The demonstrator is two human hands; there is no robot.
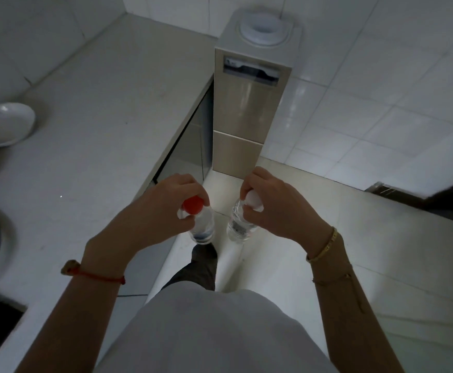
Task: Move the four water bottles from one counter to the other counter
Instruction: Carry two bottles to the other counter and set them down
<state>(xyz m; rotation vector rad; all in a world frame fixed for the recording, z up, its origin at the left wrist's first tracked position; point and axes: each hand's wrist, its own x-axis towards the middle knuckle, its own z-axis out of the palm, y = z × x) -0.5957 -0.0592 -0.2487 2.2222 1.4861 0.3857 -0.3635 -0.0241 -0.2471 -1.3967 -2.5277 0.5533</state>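
left hand clamped on red-cap bottle | right hand clamped on white-cap bottle | both hung upright below fingers | counter lay leftward

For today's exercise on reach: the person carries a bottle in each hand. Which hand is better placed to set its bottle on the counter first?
Left, probably. The left hand with the red-capped bottle hangs beside the counter edge; the right hand with the white-capped bottle is over the floor.
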